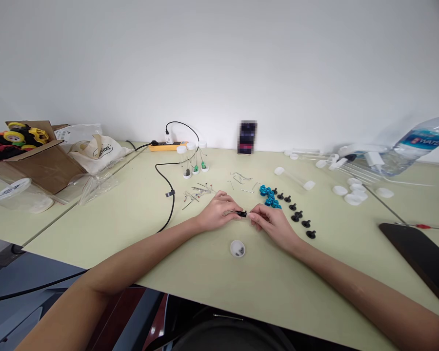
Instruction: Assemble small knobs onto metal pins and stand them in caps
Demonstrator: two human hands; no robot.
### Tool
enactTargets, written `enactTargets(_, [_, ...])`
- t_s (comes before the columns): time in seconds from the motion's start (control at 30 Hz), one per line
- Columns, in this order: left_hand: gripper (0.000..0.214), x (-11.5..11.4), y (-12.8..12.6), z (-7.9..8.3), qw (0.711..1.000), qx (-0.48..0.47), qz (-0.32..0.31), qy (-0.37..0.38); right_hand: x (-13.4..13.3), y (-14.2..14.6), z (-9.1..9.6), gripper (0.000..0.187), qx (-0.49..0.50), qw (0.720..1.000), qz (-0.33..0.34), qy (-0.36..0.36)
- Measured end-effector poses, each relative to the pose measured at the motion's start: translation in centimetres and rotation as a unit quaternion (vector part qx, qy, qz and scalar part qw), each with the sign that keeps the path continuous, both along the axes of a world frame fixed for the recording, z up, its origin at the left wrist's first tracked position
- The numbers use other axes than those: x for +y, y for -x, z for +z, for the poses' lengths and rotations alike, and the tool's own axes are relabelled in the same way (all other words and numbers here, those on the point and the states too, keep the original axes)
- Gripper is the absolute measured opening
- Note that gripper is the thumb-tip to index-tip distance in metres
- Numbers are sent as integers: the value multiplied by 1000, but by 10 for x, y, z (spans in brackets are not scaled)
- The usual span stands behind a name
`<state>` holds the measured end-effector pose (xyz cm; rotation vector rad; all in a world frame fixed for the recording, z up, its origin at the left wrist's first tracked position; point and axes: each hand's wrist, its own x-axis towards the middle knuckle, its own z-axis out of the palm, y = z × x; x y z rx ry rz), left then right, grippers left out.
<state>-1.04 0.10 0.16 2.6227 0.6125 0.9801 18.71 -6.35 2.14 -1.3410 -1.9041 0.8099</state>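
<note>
My left hand (pixel 216 213) is closed on a small black part (pixel 242 213), pinched between thumb and fingertips, with thin metal showing beside it. My right hand (pixel 272 222) is closed at the part's right end; whatever lies between its fingertips is too small to make out. Just below the hands, a round white cap (pixel 237 248) holds several tiny dark pieces. Blue knobbed parts (pixel 269 195) lie beyond my right hand, beside a curved line of black pegs with round bases (pixel 295 218). Thin metal pins (pixel 195 194) are scattered past my left hand, and bent metal rods (pixel 239 176) lie farther back.
Clear tubes with green and dark contents (pixel 195 165) stand near an orange power strip (pixel 168 146). A black cable (pixel 171 204) crosses the left side. White caps (pixel 354 195), a water bottle (pixel 417 144) and a dark tablet-like slab (pixel 417 258) lie right; a cardboard box (pixel 40 168) sits left.
</note>
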Motion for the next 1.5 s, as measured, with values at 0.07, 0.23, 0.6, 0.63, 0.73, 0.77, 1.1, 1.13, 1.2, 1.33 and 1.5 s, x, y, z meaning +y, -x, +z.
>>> enactTargets(0.07, [20, 0, 0, 0, 1000, -4, -1, -4, 0, 0, 1, 32, -3, 1000, 3, 4])
enactTargets(0.23, [19, 2, 0, -2, 1000, -3, 2, -6, 2, -1, -3, 24, 8, 1000, -5, -13])
enactTargets(0.6, [21, 1, 0, -3, 1000, -10, -4, 0, 4, -5, -9, 17, 0, 997, -5, -74])
enactTargets(0.63, [20, 1, 0, -3, 1000, -12, -5, 0, 4, -4, -9, 17, 0, 997, -6, -75])
enactTargets(0.73, [19, 1, 0, -3, 1000, -21, -9, -3, 3, -3, -8, 18, 3, 998, -7, -62])
enactTargets(0.77, [19, 1, 0, -2, 1000, -23, -9, -4, 3, -3, -7, 19, 4, 998, -8, -54])
enactTargets(1.1, [19, 1, 0, -3, 1000, -11, -9, -13, 2, 0, -1, 29, -14, 999, -6, -29])
enactTargets(1.13, [20, 1, 0, -3, 1000, -11, -9, -14, 2, 0, -2, 30, -18, 999, -5, -29])
enactTargets(1.2, [20, 1, 0, -2, 1000, -10, -9, -15, 2, -1, -2, 31, -22, 999, -1, -24])
enactTargets(1.33, [19, 0, 0, -2, 1000, -14, -14, -17, 3, -2, -3, 30, -21, 1000, 10, -13])
enactTargets(1.5, [17, 1, 1, -2, 999, -26, -14, -21, 4, -1, -5, 21, 5, 1000, 4, -16])
